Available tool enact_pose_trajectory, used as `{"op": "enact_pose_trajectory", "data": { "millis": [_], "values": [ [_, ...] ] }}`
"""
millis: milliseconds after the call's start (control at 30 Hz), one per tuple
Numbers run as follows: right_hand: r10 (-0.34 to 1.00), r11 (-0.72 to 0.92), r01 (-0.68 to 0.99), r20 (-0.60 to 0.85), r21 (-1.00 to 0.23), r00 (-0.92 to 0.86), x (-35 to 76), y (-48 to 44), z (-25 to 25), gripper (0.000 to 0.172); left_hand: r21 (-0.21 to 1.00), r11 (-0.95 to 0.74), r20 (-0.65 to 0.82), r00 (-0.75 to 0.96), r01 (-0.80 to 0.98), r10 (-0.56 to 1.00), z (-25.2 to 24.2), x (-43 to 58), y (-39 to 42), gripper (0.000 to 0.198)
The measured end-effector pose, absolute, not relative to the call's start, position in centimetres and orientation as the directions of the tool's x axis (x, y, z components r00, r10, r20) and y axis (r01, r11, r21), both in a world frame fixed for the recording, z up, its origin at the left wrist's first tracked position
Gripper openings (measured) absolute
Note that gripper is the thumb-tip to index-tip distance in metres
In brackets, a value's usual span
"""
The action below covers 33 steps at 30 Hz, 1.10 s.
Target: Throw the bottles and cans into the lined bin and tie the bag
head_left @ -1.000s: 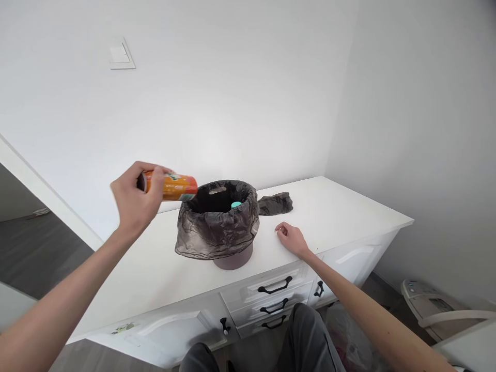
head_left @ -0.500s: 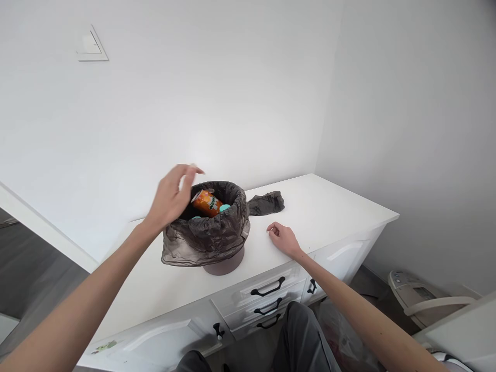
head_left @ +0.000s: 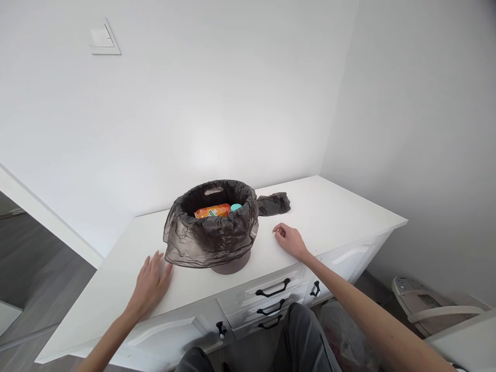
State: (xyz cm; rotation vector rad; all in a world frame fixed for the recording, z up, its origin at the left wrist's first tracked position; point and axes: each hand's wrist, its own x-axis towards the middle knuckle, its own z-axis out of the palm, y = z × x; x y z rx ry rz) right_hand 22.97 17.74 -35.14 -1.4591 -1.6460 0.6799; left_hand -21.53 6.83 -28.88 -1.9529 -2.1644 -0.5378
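A round bin [head_left: 231, 265] lined with a dark, see-through plastic bag [head_left: 209, 237] stands on the white cabinet top. Inside lie an orange can [head_left: 213, 211] on its side and something with a turquoise top [head_left: 236, 207]. My left hand [head_left: 150, 281] is low over the cabinet top, left of the bin, fingers apart and holding nothing. To the right of the bin, my right hand [head_left: 290, 240] rests on the surface with curled fingers and nothing visible in them. A folded dark bag [head_left: 273, 204] lies behind it, beside the bin.
The white cabinet top [head_left: 329, 206] meets the wall behind, which carries a switch [head_left: 104, 39]. Drawers with black handles [head_left: 273, 288] face my knees [head_left: 306, 330]. A beige appliance [head_left: 422, 305] stands at the lower right, near a clear plastic bag [head_left: 344, 330].
My left hand has moved from above the bin's left rim down to the cabinet top. The orange can now lies flatter and lower in the bin. The view has shifted slightly.
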Motion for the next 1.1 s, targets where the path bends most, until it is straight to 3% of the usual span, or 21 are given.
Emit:
{"op": "enact_pose_trajectory", "data": {
  "millis": [200,1100],
  "values": [
    [0.971,0.195,0.559,0.239,-0.806,0.006,22.8,18.0,-35.3,0.019,0.169,0.152,0.255,-0.193,0.974,0.948,-32.4,-23.1,5.1,0.075],
    [0.974,0.174,0.576,0.228,-0.798,0.022,23.2,19.2,-36.2,0.018,0.087,0.134,0.268,-0.153,0.987,0.951,-33.1,-23.4,5.8,0.075]
  ]
}}
